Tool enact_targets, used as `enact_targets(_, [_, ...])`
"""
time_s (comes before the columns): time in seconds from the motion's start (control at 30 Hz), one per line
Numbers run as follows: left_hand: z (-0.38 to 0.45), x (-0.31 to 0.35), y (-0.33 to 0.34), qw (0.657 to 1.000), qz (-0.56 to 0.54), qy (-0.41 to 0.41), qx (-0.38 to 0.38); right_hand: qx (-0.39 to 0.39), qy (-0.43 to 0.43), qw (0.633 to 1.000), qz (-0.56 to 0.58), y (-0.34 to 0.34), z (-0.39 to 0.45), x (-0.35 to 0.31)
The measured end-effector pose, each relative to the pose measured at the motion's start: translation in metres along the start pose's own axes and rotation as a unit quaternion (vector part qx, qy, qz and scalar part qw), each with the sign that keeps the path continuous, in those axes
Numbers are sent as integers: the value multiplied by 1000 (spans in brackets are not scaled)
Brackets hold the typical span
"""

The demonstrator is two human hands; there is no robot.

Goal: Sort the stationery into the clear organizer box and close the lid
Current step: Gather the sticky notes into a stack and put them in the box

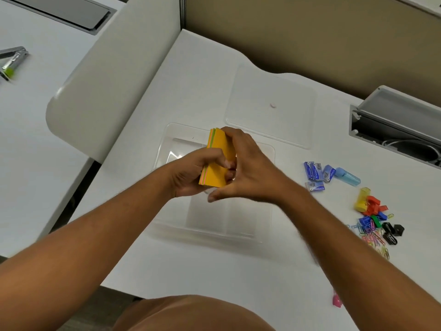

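A stack of orange sticky notes [218, 161] with green and pink layers is held tilted above the clear organizer box [214, 225]. My left hand [191, 173] grips the stack's left side and bottom. My right hand [248, 170] holds its right edge and top. The box sits open on the white desk, its divided compartments showing below my hands. The clear lid [272, 103] lies flat on the desk behind and to the right of the box.
To the right lie blue staple boxes [315, 174], a light blue case [347, 176], a yellow piece [361, 199], coloured binder clips [374, 211], black clips [392, 232] and loose paper clips [372, 237]. A pink object [336, 301] rests near the front edge. A grey cable tray [393, 120] stands at far right.
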State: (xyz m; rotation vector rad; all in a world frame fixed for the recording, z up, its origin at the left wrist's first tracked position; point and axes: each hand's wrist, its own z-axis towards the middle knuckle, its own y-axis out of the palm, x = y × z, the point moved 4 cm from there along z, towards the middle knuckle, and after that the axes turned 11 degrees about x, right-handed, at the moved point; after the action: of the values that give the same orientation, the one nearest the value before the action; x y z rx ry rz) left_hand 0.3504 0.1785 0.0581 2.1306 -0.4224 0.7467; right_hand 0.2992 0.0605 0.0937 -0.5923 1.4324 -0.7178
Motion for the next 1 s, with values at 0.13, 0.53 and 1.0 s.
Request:
enact_targets(0.13, [7,5,-10,1000,-5,4,-27,-70,135,972,181,-18,19,24])
enact_targets(0.53, [10,34,-42,904,299,158,261,104,300,900,297,-11,30,40])
enact_targets(1.0, [14,23,-74,750,462,273,388,230,293,922,106,18,27,50])
